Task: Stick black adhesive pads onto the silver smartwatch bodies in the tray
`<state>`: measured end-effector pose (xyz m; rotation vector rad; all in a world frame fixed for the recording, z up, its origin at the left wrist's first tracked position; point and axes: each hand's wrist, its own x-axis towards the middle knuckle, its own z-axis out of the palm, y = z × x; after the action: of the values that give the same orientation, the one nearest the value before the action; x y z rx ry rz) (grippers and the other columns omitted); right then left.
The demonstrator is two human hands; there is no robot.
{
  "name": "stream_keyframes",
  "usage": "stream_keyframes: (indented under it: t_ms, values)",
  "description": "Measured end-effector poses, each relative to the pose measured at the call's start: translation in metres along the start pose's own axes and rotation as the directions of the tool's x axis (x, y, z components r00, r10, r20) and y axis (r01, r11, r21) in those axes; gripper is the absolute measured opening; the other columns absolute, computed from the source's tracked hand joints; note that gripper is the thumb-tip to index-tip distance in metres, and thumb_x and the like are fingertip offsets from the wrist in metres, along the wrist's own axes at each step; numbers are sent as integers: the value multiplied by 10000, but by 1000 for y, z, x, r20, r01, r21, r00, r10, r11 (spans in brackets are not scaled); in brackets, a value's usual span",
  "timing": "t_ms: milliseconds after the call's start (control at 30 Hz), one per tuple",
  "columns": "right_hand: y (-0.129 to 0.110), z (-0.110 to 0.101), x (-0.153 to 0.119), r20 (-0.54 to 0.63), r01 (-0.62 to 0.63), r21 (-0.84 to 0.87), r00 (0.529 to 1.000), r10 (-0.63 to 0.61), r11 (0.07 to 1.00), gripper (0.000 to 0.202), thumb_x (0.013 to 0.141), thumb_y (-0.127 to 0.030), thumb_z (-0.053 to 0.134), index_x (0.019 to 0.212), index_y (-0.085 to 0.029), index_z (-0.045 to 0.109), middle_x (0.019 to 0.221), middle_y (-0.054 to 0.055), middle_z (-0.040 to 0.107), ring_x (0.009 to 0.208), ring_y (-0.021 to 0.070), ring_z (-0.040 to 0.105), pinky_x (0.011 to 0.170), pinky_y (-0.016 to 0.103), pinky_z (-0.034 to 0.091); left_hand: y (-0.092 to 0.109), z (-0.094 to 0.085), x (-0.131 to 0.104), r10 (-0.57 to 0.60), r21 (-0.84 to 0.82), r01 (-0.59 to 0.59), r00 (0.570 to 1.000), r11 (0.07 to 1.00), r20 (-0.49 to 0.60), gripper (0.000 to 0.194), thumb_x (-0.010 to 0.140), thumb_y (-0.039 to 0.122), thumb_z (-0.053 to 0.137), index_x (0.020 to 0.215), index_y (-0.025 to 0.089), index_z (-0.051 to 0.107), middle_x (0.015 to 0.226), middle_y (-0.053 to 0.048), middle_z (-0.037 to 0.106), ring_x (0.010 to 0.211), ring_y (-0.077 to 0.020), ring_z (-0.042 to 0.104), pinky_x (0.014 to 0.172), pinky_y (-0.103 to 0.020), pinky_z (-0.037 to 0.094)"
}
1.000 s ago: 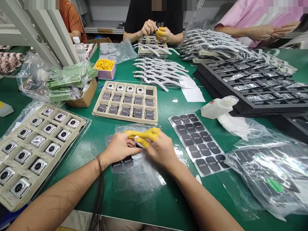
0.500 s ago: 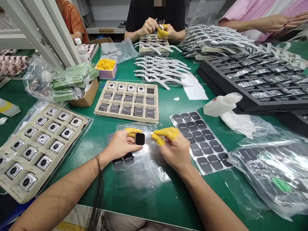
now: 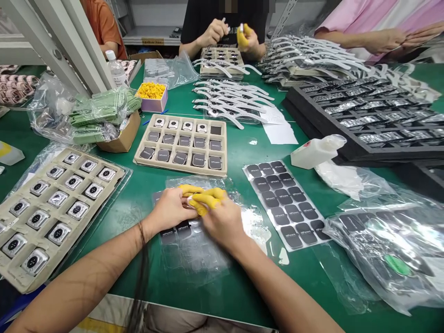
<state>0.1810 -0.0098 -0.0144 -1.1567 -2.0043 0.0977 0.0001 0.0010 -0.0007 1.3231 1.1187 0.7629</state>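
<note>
My left hand (image 3: pixel 171 206), with yellow finger cots, is closed on a small square smartwatch body. The watch is now hidden behind my fingers. My right hand (image 3: pixel 222 219), also in yellow finger cots, is closed and pressed against the left fingertips over the watch. A small white bit (image 3: pixel 189 199) shows at its fingertips, too small to identify. Beneath both hands lie clear film sheets (image 3: pixel 201 254) with a few black square stickers (image 3: pixel 183 227) at their left. To the right lies a white sheet of black square stickers (image 3: pixel 291 213).
A beige tray (image 3: pixel 180 169) of watch bodies sits ahead, another tray (image 3: pixel 92 208) at left. A white bottle (image 3: pixel 312 152), plastic bags (image 3: pixel 374 249) and a black foam tray (image 3: pixel 333 134) are at right. Yellow finger cots (image 3: pixel 151 90) fill a box. Co-workers' hands (image 3: pixel 217 32) work opposite.
My right hand has moved left onto the watch in my left hand and now covers it. The dark watch screen, visible before, is hidden. The co-worker's hands opposite have moved apart.
</note>
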Motion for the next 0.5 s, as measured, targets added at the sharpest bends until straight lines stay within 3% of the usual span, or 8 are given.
stream_keyframes:
  t_ms: [133, 267, 400, 500]
  values:
    - [12, 2, 1, -4, -113, -214, 993, 115, 970, 203, 962, -280, 533, 980, -219, 726, 900, 71, 727, 812, 193, 644, 633, 308, 469, 4, 1, -1, -68, 27, 69, 997, 997, -26, 546, 642, 203, 818, 1165, 150, 670, 887, -56, 762, 799, -190, 729, 709, -262, 564]
    - [36, -27, 0, -32, -235, -393, 970, 242, 889, 222, 953, -299, 539, 972, -183, 728, 917, 112, 708, 873, 255, 605, 666, 364, 446, 12, 0, -2, -144, 108, 147, 989, 983, -42, 567, 655, 237, 821, 1191, 139, 664, 778, -47, 757, 781, -203, 730, 708, -278, 556]
    - [31, -41, 2, -20, -91, -393, 996, 90, 915, 259, 967, -263, 510, 1137, -174, 685, 1068, 154, 679, 983, 287, 577, 843, 465, 435, 11, -1, -1, -133, 55, 135, 991, 989, -34, 591, 658, 219, 815, 1219, 143, 644, 803, -48, 756, 782, -197, 728, 723, -282, 557]
    - [21, -33, 2, 133, 166, -211, 981, -140, 963, 391, 979, -353, 497, 1353, -264, 567, 1354, 140, 562, 1164, 290, 531, 976, 496, 393, 8, -1, 0, -97, -23, 96, 995, 995, -20, 581, 644, 184, 814, 1201, 153, 648, 896, -56, 753, 784, -176, 723, 710, -257, 555]
